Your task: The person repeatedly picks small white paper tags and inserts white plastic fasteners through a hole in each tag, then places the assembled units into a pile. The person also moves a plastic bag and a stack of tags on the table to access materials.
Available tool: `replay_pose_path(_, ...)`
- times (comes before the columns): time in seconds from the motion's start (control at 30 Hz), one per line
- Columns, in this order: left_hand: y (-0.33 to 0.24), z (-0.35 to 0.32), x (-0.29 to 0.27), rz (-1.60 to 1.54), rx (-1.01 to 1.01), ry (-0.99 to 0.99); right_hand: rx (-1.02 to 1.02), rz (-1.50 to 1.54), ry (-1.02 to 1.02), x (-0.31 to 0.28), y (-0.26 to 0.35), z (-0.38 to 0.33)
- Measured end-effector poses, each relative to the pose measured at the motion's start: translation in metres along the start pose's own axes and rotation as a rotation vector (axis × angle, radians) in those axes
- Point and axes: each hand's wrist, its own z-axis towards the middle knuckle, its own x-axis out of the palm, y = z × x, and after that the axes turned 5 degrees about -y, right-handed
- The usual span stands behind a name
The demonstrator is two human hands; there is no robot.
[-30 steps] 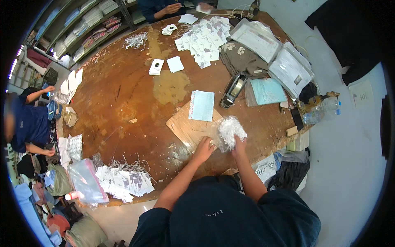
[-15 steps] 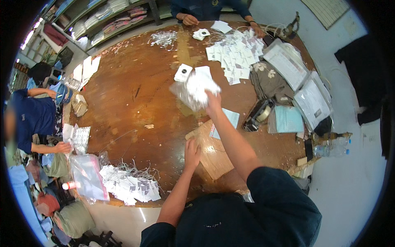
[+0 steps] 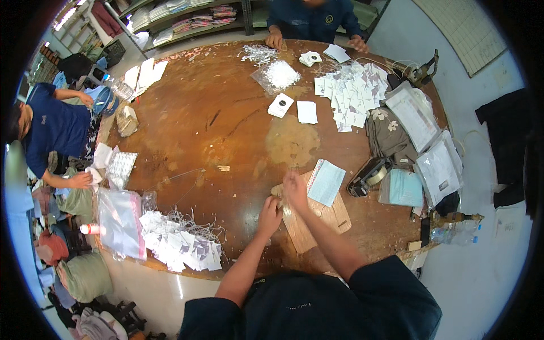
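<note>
bench [image 3: 187,113] | wooden board [image 3: 298,233] flat on it, before the person | light-blue sheet [image 3: 327,183] over board's far edge | left hand [image 3: 271,213] fingers bent, right hand [image 3: 294,191] blurred, close by; whether either grips, cannot tell | advisable: left steadying, right unhurried, sheet undisturbed

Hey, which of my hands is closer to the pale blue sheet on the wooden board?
Your right. The right hand is just left of the pale blue sheet; the left hand is farther left and closer to your body.
</note>
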Motion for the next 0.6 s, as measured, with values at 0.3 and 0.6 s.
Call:
replay_pose_path(0.3, 0.005, -0.083, -0.017, 0.240, 0.110, 0.094, -0.220, -0.500, 0.580, -0.060, -0.020, -0.200)
replay_pose_path(0.6, 0.018, -0.181, -0.057, 0.265, -0.001, -0.086, -0.122, -0.593, 0.722, -0.040, -0.028, -0.229)
